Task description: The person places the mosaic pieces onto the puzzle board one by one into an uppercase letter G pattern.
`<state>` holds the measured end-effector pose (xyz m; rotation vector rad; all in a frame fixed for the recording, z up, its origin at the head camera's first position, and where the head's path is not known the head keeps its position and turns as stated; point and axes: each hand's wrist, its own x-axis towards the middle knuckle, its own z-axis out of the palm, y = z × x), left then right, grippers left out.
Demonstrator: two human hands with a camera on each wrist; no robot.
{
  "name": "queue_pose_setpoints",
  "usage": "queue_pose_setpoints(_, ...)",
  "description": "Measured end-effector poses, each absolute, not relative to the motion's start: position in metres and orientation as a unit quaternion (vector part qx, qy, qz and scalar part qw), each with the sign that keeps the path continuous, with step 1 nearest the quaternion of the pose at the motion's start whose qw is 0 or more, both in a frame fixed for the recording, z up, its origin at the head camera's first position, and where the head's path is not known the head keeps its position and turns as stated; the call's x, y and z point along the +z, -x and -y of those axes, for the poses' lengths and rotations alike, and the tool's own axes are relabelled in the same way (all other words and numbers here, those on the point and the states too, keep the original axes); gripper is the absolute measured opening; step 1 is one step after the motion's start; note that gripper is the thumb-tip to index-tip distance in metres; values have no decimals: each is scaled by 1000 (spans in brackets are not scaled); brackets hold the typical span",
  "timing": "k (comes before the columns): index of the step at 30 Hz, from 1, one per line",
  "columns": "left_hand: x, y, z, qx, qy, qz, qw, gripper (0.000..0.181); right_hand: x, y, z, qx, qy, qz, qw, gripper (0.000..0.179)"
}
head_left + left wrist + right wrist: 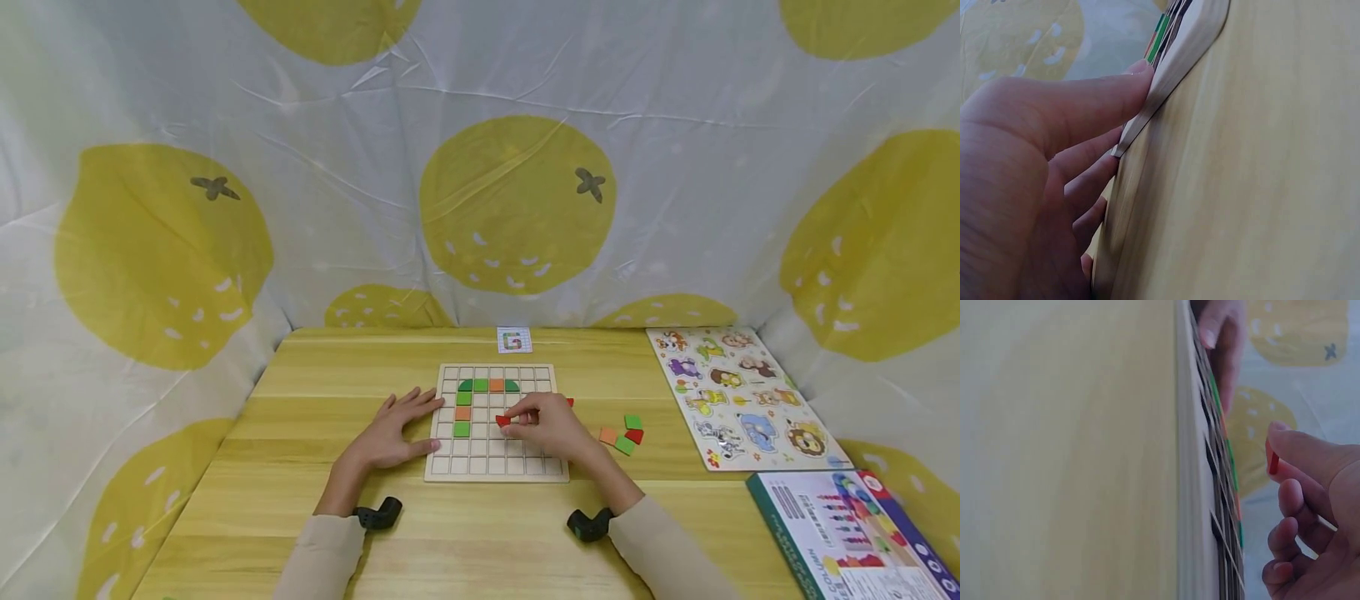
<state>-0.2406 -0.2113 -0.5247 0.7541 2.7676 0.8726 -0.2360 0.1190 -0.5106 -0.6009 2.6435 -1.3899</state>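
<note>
A wooden grid board (480, 465) lies on the table, with green and orange tiles set along an upper row and down a left column. One of these is the orange tile (462, 413). My left hand (390, 431) rests at the board's left edge, fingers spread, thumb and fingertips on the rim. Over the middle of the board my right hand (546, 423) pinches a red tile (1272, 456) between thumb and forefinger. In the right wrist view the tile is held up off the grid, its other fingers loosely curled.
Right of the board lie several loose tiles, among them a green tile (633, 422) and an orange tile (608, 436). A small pattern card (513, 340) showing a G lies behind the board. An animal puzzle board (738, 400) and a printed box (847, 533) are at the right.
</note>
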Motion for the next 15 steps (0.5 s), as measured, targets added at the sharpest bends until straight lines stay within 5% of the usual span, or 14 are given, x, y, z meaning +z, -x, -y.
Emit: queue_pose_setpoints(15,-526,242,212,287,-243,-924,71,72,-517,228,-72,-447,227,-860,91,19)
